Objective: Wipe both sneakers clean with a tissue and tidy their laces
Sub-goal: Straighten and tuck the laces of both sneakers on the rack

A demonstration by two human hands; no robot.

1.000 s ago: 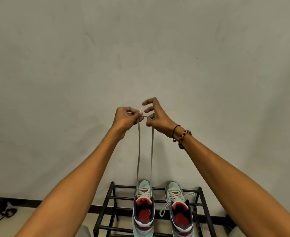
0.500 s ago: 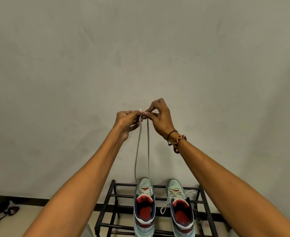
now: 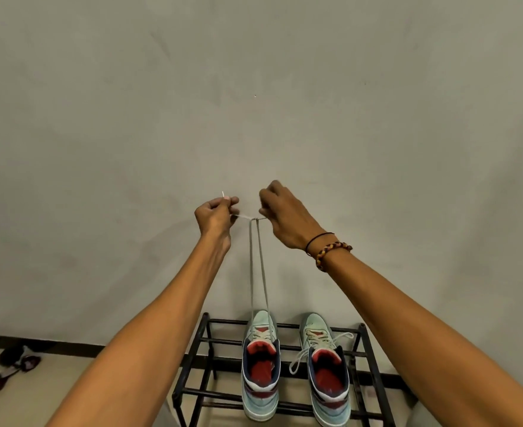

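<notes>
The left sneaker (image 3: pixel 260 365) sits on the black shoe rack (image 3: pixel 206 340) while its laces (image 3: pixel 258 260), half a second ago pinched together, are now drawn apart by the left hand (image 3: pixel 215 217) and right hand (image 3: pixel 284 214), each pinching one end, tightening a knot.

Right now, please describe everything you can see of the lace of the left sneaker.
The lace is a thin, flat, pale grey cord, probably woven fabric. Two strands rise taut from the left sneaker on the black rack and cross in a knot near the top. One end runs left into the pinching left hand, its white tip poking above the fingers; the other goes to the right hand.
</notes>
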